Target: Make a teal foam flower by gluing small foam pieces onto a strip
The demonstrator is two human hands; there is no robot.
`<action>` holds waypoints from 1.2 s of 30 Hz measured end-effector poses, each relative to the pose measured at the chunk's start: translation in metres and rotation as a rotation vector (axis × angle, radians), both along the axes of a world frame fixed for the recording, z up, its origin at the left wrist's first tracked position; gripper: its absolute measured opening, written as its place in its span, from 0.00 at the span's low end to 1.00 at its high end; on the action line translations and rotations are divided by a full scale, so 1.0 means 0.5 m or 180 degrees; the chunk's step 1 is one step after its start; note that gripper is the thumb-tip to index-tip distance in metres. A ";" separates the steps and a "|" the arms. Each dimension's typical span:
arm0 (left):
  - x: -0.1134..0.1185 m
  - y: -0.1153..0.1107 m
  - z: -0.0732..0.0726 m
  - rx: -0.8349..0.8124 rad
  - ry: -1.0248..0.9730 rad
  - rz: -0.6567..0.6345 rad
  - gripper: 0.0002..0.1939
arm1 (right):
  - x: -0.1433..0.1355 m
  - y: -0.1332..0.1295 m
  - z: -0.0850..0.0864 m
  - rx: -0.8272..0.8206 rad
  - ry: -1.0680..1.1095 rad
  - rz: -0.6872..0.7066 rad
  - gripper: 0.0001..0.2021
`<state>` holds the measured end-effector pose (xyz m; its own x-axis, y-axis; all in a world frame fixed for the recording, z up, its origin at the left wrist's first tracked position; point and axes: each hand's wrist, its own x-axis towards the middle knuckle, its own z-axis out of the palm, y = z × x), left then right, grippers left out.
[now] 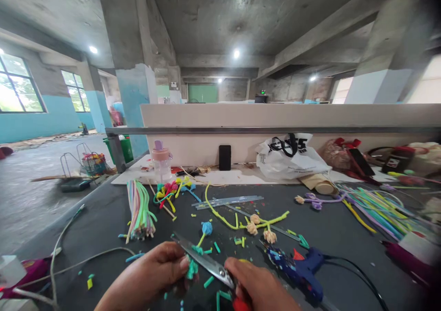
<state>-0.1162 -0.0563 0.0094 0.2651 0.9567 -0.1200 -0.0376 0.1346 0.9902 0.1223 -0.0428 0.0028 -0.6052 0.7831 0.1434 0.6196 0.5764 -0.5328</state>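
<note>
My left hand (156, 272) is closed on a small teal piece (193, 267) of fuzzy stem, pinched between thumb and fingers. A yellow-green stem topped with a blue ball (206, 228) stands just beyond it. My right hand (257, 283) grips red-handled scissors (210, 262), whose blades point up and left across the teal piece. Whether the blades touch it cannot be made out. Short teal cut bits (208, 281) lie around the hands. A blue glue gun (299, 269) rests to the right of my right hand.
A bundle of pastel stems (139, 210) lies at the left, glue sticks (229, 202) in the middle. Yellow-green stems with peach balls (269, 236) lie right of centre. Behind stand a bottle (161, 164), a phone (225, 157) and a white bag (292, 159). A cable (93, 256) crosses the left.
</note>
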 end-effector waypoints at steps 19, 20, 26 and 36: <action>-0.001 -0.021 0.044 0.0051 0.0284 -0.0715 0.12 | 0.020 -0.030 0.124 0.0385 -0.0322 0.0346 0.14; -0.002 -0.020 0.044 0.0078 0.0292 -0.0838 0.12 | 0.019 -0.032 0.127 0.0348 -0.0288 0.0371 0.13; 0.001 -0.017 0.046 -0.0020 0.0132 -0.1141 0.18 | 0.018 -0.036 0.129 0.0083 -0.0120 0.0384 0.11; 0.000 -0.009 0.016 0.0060 -0.0239 -0.1157 0.22 | 0.015 -0.043 0.089 -0.0029 -0.0043 0.0109 0.11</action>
<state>-0.1161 -0.0608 0.0175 0.5953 0.8004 -0.0705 -0.0634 0.1342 0.9889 0.1297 -0.0641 0.0471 -0.6334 0.7632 0.1280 0.6068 0.5924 -0.5299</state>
